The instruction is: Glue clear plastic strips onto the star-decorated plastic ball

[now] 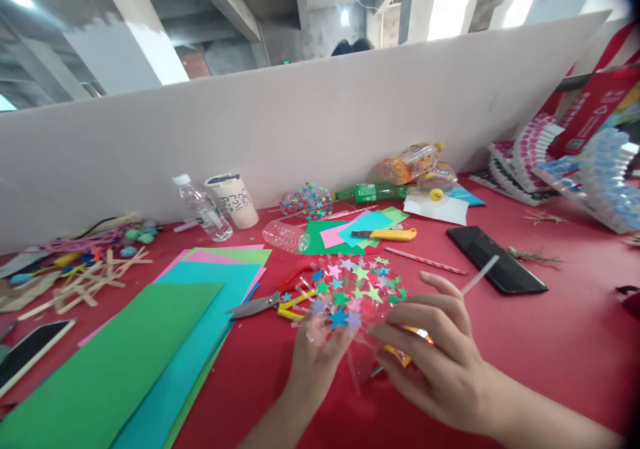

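My left hand [320, 359] is closed on the near edge of a clear plastic piece [360, 286] covered with coloured star stickers. At its right side, the bent fingers of my right hand [440, 349] pinch the plastic edge; the exact contact is blurred. Partly hidden behind those fingers is what looks like an orange glue gun [403, 356], with a translucent glue stick [481, 276] sticking out past the hand. Left of the plastic lie open scissors [257, 304] with yellow-and-red handles. A thin clear strip [353, 372] hangs below the plastic.
Paper sheets [115, 356] cover the left front. A yellow utility knife [385, 234] rests on paper scraps. Behind stand a water bottle [203, 209] and a white cup [233, 199]. A phone [495, 259] lies right, craft sticks [90, 282] left. A white partition [300, 129] closes the back.
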### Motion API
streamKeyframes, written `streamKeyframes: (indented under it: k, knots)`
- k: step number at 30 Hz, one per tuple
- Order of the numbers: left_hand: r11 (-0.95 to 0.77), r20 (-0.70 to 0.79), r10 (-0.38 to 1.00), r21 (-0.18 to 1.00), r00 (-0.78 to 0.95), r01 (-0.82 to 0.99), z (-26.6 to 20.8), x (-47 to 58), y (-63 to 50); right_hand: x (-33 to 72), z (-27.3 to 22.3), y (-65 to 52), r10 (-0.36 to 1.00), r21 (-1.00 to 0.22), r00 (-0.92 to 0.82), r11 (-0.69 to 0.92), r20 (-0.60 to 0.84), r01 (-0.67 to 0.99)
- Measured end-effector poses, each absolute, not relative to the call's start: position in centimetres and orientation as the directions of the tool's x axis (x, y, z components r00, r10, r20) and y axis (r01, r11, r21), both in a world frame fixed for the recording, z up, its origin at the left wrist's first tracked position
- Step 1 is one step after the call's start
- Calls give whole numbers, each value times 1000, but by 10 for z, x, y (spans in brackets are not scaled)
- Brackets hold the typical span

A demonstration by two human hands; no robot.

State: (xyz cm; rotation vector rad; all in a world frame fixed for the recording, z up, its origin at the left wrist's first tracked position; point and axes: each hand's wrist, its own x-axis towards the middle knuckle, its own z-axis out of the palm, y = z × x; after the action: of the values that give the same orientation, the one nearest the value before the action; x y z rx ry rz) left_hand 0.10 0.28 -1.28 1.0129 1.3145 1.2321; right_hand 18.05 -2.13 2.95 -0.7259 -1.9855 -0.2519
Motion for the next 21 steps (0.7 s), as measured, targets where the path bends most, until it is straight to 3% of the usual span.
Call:
streamKeyframes:
  k: [7, 15, 21]
  knots:
    - [209, -226, 970, 964, -92, -163, -11, 1, 5, 183, 25, -20, 360, -123, -308, 801, 880, 586]
    - [199, -204, 976, 978, -77, -60, -16, 0, 5, 177, 27, -18, 381, -110, -340, 788, 860, 606]
    - [172, -168, 978, 985, -126, 23, -22, 0, 5, 179, 23, -18, 315, -93, -271, 790, 909, 606]
